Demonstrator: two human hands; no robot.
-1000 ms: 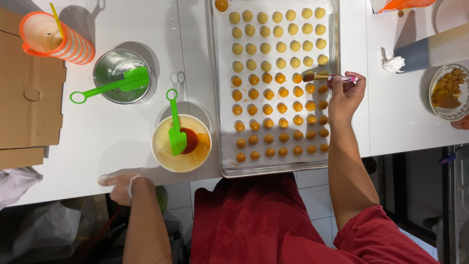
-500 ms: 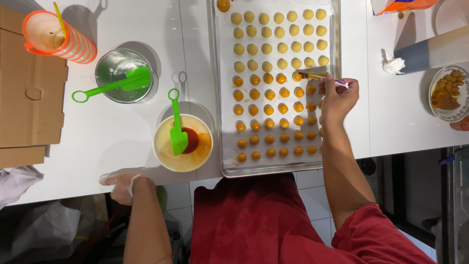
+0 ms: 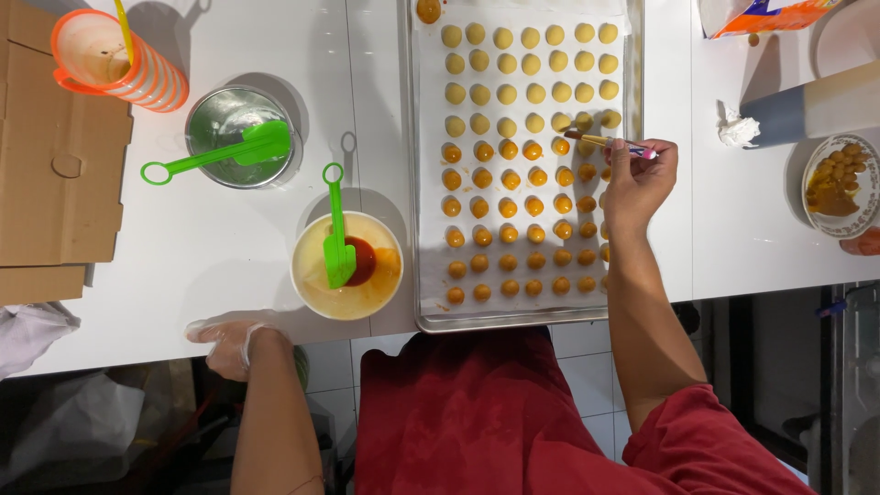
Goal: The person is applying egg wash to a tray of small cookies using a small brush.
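Observation:
My right hand (image 3: 639, 183) grips a small pastry brush (image 3: 600, 140) whose bristle tip rests on a dough ball in the middle rows of a metal baking tray (image 3: 523, 318). Several rows of small round dough balls (image 3: 507, 181) fill the tray: the far ones pale, the near ones glazed orange. My left hand (image 3: 229, 335), in a clear plastic glove, rests on the near edge of the white table, holding nothing. A pale bowl (image 3: 308, 273) of egg yolk wash with a green spatula (image 3: 337, 243) stands just left of the tray.
A steel bowl (image 3: 220, 115) with a green spoon sits at the back left, beside an orange striped cup (image 3: 115, 57) and flat cardboard (image 3: 55, 165). To the right lie a crumpled tissue (image 3: 736, 128), a dish (image 3: 839, 185) of brown filling and an orange packet (image 3: 761, 14).
My right hand and the brush have shifted slightly along the tray's middle rows to another dough ball. My left hand has stayed at the table edge.

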